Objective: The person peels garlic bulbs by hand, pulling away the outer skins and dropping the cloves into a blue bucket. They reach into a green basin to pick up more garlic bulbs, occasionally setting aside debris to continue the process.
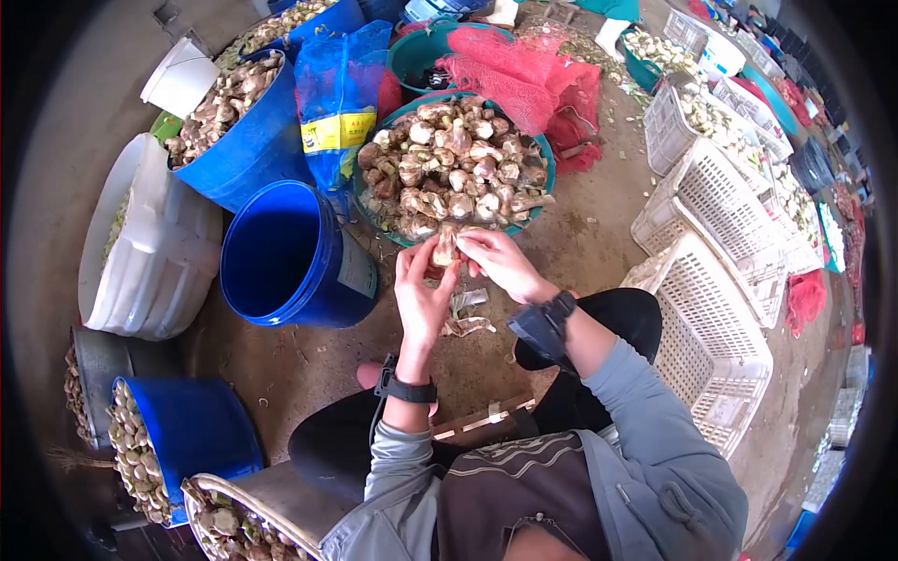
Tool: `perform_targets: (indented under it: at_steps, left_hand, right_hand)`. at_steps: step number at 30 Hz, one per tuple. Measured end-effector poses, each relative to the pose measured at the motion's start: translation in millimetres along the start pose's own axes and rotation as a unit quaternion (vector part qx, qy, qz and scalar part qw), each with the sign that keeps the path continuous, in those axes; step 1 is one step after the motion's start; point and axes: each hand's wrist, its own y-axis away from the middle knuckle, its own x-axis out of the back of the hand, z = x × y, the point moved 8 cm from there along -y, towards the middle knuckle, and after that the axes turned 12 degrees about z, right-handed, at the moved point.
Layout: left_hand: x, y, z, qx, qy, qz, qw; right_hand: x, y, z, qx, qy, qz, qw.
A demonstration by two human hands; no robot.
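Note:
My left hand (426,290) and my right hand (500,262) meet in front of me over the near rim of a green tub. Between their fingers is a brown-skinned bulb (446,246) with pale flesh showing. The left fingers wrap its side and underside, while the right thumb and fingers pinch it from the other side. Just beyond, the green tub (367,204) is heaped with similar bulbs (458,159), brown and cream. On the floor below my hands lie scraps of peel (468,326).
A blue bucket (299,257) stands left of my hands. Further left are bulb-filled blue drums (238,154) and a white barrel (159,271). White plastic crates (716,346) line the right. Red mesh sacks (533,79) drape behind the tub, beside a blue bag (341,84).

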Motion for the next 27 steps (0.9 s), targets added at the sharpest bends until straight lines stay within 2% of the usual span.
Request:
perform_targets:
  at_steps: [1, 3, 4, 5, 7, 9, 11, 12, 13, 14, 15, 16, 17, 19, 20, 21, 23, 24, 25, 26, 27]
  left_hand:
    - [0, 0, 1, 0.015, 0.022, -0.004, 1.000]
    - [-4, 6, 13, -0.032, -0.094, -0.007, 0.995]
    - [-5, 9, 20, -0.083, -0.138, 0.012, 0.987]
    - [-7, 12, 19, -0.082, -0.140, 0.010, 0.987]
    - [-12, 17, 30, -0.169, -0.208, 0.024, 0.963]
    - [-17, 19, 27, -0.158, -0.191, 0.016, 0.969]
    - [-15, 15, 27, -0.147, -0.131, 0.020, 0.980]
    - [-14, 13, 9, -0.011, -0.057, -0.029, 0.998]
    - [-19, 14, -22, 0.046, 0.079, -0.050, 0.995]
    - [-25, 18, -37, 0.169, 0.221, -0.066, 0.958]
    - [-33, 25, -47, 0.286, 0.355, -0.077, 0.887]
    - [-33, 25, -39, 0.277, 0.348, -0.089, 0.891]
    - [-34, 26, -35, 0.277, 0.344, -0.090, 0.893]
    - [-27, 22, -27, 0.216, 0.316, -0.034, 0.923]
    - [-22, 16, -17, 0.091, 0.173, -0.035, 0.980]
    - [-23, 16, -9, 0.026, 0.109, -0.041, 0.993]
    - [-31, 24, -10, 0.105, 0.227, -0.009, 0.968]
    - [-31, 22, -26, 0.143, 0.231, 0.041, 0.961]
    - [-27, 20, -12, 0.223, 0.240, 0.100, 0.940]
    - [-39, 23, -32, 0.355, 0.329, -0.001, 0.875]
    - [-46, 31, -46, 0.474, 0.405, -0.100, 0.775]
  right_hand:
    - [2, -1, 3, 0.000, -0.001, -0.004, 1.000]
    - [7, -3, -7, 0.175, 0.127, -0.004, 0.976]
    - [9, -3, -5, 0.184, 0.136, 0.008, 0.973]
    - [10, -4, 0, 0.181, 0.135, 0.008, 0.974]
    - [15, -4, 1, 0.214, 0.159, 0.059, 0.962]
    - [18, -1, 1, 0.226, 0.154, 0.079, 0.959]
    - [20, 3, -1, 0.197, 0.150, 0.083, 0.965]
    - [20, 4, 1, 0.183, 0.105, 0.083, 0.974]
    - [18, 4, 3, 0.181, 0.100, 0.084, 0.975]
    - [15, 2, 9, 0.145, 0.047, 0.076, 0.985]
    - [13, 0, 14, 0.109, -0.005, 0.066, 0.992]
    - [8, -1, 17, 0.071, -0.079, 0.043, 0.993]
    - [9, -1, 15, 0.069, -0.083, 0.042, 0.993]
    - [3, 0, 14, -0.002, -0.157, -0.045, 0.987]
    - [4, 0, 6, 0.006, -0.108, -0.042, 0.993]
    - [1, 0, 7, 0.003, -0.108, -0.040, 0.993]
    - [-8, 3, -3, 0.096, -0.032, -0.056, 0.993]
    - [-6, 3, -1, 0.095, -0.033, -0.056, 0.993]
    - [-3, 4, -7, 0.159, 0.014, -0.047, 0.986]
    - [1, 5, -11, 0.221, 0.061, -0.037, 0.973]
    - [2, 9, -15, 0.280, 0.109, -0.027, 0.954]
